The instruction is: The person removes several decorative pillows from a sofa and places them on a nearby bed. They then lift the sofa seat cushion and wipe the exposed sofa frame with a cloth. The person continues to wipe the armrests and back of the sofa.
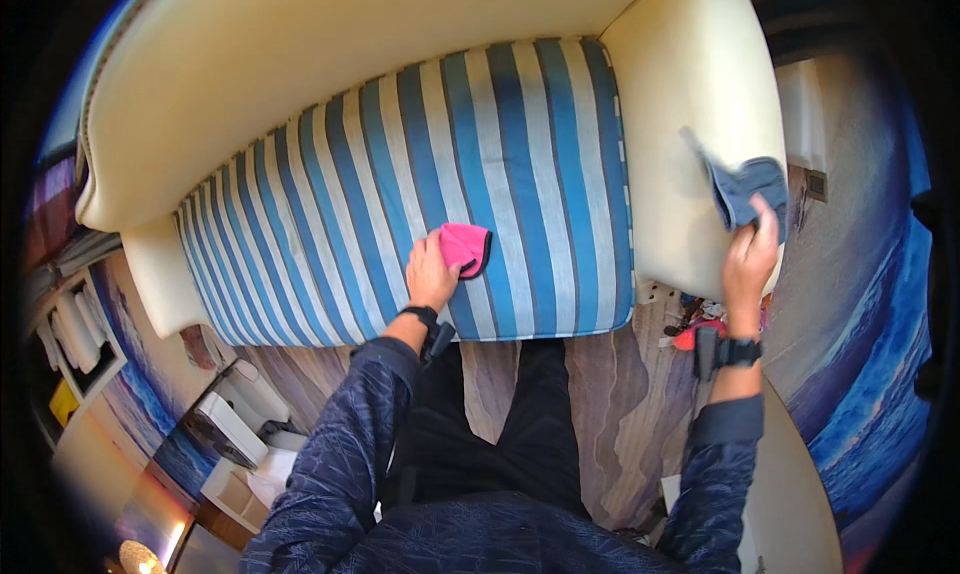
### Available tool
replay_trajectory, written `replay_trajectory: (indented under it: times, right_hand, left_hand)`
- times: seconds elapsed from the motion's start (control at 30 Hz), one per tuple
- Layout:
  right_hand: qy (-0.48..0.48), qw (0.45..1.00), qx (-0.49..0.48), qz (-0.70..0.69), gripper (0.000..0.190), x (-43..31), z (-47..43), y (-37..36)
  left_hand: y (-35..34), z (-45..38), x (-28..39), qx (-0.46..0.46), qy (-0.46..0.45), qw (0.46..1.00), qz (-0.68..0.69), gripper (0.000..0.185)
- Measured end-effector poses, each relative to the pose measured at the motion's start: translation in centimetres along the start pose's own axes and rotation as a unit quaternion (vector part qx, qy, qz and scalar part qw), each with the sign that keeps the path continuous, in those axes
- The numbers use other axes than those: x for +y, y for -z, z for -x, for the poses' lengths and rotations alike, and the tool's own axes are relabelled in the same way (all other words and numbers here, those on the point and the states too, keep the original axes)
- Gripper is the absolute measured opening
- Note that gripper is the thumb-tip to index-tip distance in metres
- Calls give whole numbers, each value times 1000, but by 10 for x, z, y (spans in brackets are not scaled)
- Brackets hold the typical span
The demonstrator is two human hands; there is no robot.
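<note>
A folded pink cloth with black edging (463, 250) is in my left hand (433, 270), low over the striped seat cushion (360, 176). Whether the cloth presses on the cushion I cannot tell. My right hand (750, 255) grips a grey-blue cloth (756, 188) at the cream armrest (679, 124) on the right. One corner of that cloth is blurred and sticks out to the upper left. Blue, white and dark stripes run across the cushion. Behind it rises the sofa's cream backrest (360, 19).
A pile of small colourful items (701, 323) lies on the floor by the right armrest's foot. At left stand a white boxy appliance (232, 424) and a shelf with rolled white textiles (77, 326). A wall socket (816, 185) is beyond the right armrest.
</note>
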State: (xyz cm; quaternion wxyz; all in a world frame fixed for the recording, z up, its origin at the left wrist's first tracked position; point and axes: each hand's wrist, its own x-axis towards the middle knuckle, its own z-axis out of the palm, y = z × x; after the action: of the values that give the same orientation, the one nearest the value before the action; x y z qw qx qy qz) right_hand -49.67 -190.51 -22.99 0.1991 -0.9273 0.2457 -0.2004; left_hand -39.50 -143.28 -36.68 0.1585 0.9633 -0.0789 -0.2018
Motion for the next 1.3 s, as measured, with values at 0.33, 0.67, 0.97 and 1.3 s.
replay_trajectory:
  times: [0.33, 0.67, 0.97, 1.3]
  right_hand:
    - [-418, 774, -375, -292, 34, -132, 278, -108]
    - [-553, 618, -476, -293, 29, -213, 368, -148]
    - [-457, 725, -499, -128, 29, -281, 387, -181]
    - [-432, 728, -517, -126, 34, -352, 442, -137]
  left_hand:
    - [-11, 25, -71, -111, 94, 979, 143, 17]
    - [-25, 184, -328, 36, 505, 802, 317, 29]
    - [-61, 179, -464, 231, 639, 428, 595, 36]
    - [-198, 183, -575, 149, 589, 271, 746, 42]
